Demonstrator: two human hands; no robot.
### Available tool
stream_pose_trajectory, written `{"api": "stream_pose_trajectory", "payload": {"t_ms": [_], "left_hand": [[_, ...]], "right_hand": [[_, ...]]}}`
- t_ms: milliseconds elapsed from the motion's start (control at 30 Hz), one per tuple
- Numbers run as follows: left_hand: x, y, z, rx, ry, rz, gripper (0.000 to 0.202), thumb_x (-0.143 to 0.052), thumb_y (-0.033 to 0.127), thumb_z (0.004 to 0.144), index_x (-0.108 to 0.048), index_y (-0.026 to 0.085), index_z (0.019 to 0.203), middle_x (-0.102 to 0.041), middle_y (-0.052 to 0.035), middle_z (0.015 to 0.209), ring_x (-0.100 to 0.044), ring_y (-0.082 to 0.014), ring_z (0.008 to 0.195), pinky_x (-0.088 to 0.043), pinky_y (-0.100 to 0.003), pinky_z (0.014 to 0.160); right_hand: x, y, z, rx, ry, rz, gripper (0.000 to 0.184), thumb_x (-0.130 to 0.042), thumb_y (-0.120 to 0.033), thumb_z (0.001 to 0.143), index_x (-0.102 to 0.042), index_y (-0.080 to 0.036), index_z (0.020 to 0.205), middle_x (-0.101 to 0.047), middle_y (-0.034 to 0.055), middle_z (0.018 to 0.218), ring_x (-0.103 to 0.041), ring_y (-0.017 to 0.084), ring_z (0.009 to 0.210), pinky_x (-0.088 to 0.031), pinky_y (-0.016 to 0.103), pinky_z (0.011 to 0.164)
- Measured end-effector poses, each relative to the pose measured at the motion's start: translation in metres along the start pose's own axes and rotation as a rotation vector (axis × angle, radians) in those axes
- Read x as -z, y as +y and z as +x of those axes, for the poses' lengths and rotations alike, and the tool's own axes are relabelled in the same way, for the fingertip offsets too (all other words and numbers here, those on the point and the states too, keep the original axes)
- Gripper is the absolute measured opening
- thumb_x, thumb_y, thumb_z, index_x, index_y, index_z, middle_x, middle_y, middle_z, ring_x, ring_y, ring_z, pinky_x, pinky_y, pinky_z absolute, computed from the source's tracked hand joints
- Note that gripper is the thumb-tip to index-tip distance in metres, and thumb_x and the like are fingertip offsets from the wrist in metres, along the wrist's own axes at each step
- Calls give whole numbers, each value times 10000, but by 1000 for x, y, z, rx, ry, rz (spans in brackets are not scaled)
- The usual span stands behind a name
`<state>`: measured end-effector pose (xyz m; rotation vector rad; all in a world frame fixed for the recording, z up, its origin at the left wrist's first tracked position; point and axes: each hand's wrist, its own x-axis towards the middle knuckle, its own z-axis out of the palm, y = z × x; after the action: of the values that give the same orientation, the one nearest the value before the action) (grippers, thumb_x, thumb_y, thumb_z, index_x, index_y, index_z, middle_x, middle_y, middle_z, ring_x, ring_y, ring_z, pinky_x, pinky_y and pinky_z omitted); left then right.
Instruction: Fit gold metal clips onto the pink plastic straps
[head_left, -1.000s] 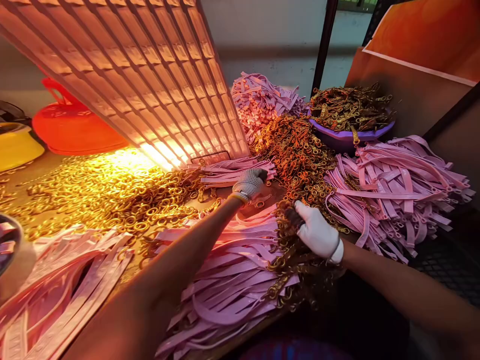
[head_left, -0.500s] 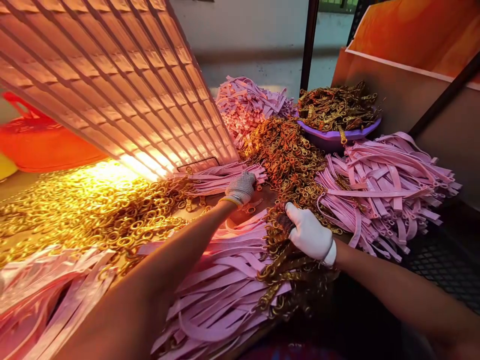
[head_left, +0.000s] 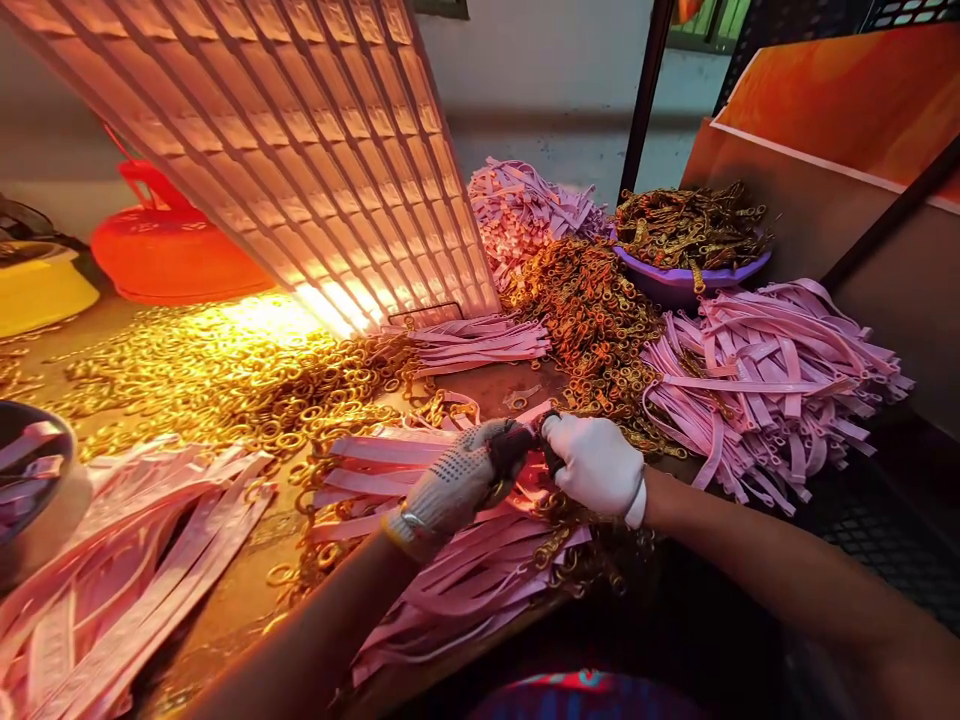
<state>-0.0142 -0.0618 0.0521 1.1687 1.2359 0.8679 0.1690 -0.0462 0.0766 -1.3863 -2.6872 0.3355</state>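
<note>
My left hand, in a dotted knit glove, and my right hand, in a white glove, meet fingertip to fingertip above a heap of pink straps at the table's front. Both are pinched shut around the end of a pink strap and a small dark metal part that I cannot make out clearly. A pile of brown-gold metal clasps lies just behind my hands, and some trail under my right wrist.
A slanted lit grid panel leans over gold rings at left. More pink straps lie at right, back and front left. A purple bowl holds clasps. Red and yellow tubs stand far left.
My left hand has pulled back from the straps near the panel towards me and joined my right hand. My right hand left the clasp pile and now pinches at a strap end.
</note>
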Motion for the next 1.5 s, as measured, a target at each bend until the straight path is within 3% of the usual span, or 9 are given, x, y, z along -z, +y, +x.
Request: {"api": "stream_pose_trajectory", "payload": {"t_ms": [200,400,767,900,1033,1167,1333,1400,1500], "left_hand": [[-9,-11,3,-334,-110,475,290,-559,413,889,-607,171,738,-610,-28,714,-503,-143,667,-420,-248,617],[-9,-1,-11,-118,-93,304,412,-481,542,927,-548,175,752,-431,36,565,-346,-97,492,-260,-217,434],[-15,-10,-5,-264,-114,424,362,-504,419,927,-667,144,757,-574,-2,623,-438,-110,552,-379,-215,519],[15,9,1,-303,-140,509,296,-590,420,879,-738,166,840,-662,-31,700,-518,-138,603,-448,-230,593],[81,30,-12,-271,155,727,268,-653,443,785,-765,210,854,-721,-15,757,-597,-174,689,-488,-245,674],[122,24,-40,-53,327,858,341,-680,472,708,-781,254,949,-772,-2,1059,-669,-268,987,-502,-379,935],[85,16,-55,57,516,266,238,-706,273,756,-759,243,987,-744,-1,829,-575,-133,614,-444,-174,496],[64,21,-42,114,465,-166,106,-618,203,867,-711,174,910,-636,4,662,-405,-58,439,-309,-123,376],[43,29,-8,185,279,-769,353,-330,202,1031,-612,108,840,-504,11,582,-289,-20,360,-228,-100,313]], "right_hand": [[-7,1,-9,-20,37,-107,265,-498,-144,822,-586,-164,1071,-699,104,979,-664,249,895,-466,310,730],[5,-2,-13,44,-9,-156,343,-467,-102,834,-544,-131,1167,-697,138,1056,-679,251,903,-480,313,740],[-14,6,-14,189,-92,-259,250,-464,-125,846,-556,-119,1078,-713,139,856,-699,264,783,-412,296,585],[-1,13,-11,141,-38,-239,260,-446,-129,872,-563,-131,1105,-717,123,852,-688,252,773,-393,294,604],[9,30,-16,6,29,-143,289,-479,-106,860,-584,-153,1125,-717,98,941,-658,225,871,-399,282,696],[7,53,-22,146,-54,-105,163,-563,-127,831,-653,-148,966,-675,108,989,-606,217,908,-410,288,775],[5,88,-13,69,197,401,270,-482,-294,969,-707,-150,1005,-683,72,956,-615,187,881,-461,289,803],[7,97,-9,-13,285,516,318,-474,-351,983,-712,-146,1034,-694,57,909,-621,187,858,-472,293,798],[12,98,-14,33,268,519,300,-512,-360,972,-720,-147,1006,-699,46,867,-627,175,821,-466,273,759]]}}
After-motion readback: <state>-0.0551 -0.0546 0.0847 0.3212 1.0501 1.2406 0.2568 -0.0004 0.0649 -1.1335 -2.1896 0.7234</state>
